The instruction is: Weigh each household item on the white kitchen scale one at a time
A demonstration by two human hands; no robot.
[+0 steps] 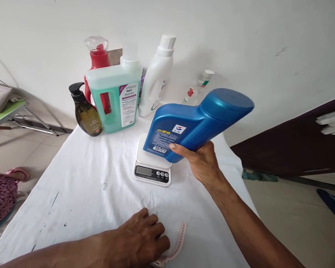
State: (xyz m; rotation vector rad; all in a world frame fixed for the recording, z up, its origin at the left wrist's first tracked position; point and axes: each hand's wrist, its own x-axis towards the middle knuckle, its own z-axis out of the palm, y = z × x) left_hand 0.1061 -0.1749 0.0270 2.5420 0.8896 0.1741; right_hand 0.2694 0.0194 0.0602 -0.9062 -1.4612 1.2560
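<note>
Over my remote feed, a pale wall (pixel 268 41), marked by gray scuffs, stands behind a white-clothed tabletop (pixel 83 201), its wrinkled fabric flecked with dark stains. From the near right I follow the right forearm (pixel 245 216) slanting up and inward; the right hand (pixel 205 163) is wrapped around the side of a blue bottle (pixel 197 124), thumb pressed on the front face beside the barcode, the other fingers largely hidden behind.

The bottle leans steeply above the middle of the tabletop, wide cap toward the far right, base over a kitchen scale; from here I cannot tell whether they touch. Its plastic has a metallic sheen, with a dotted grip patch, a white logo square and yellow lettering.

At near left I see the left forearm (pixel 69 249) lying low, the left hand (pixel 142 236) knuckles up, fingers loosely curled; I cannot tell whether it pinches anything.

On the far left stand a translucent jug (pixel 115 100) of green liquid with a cut-out handle, a smooth white bottle (pixel 158 78) to its right and a red bottle (pixel 99 59) behind. Smaller are the white scale (pixel 150 163) with three round buttons, a dark, glossy pump bottle (pixel 87 115), a clear bottle (pixel 197 89) and, beside the left hand, a perforated pink strap (pixel 179 242).
</note>
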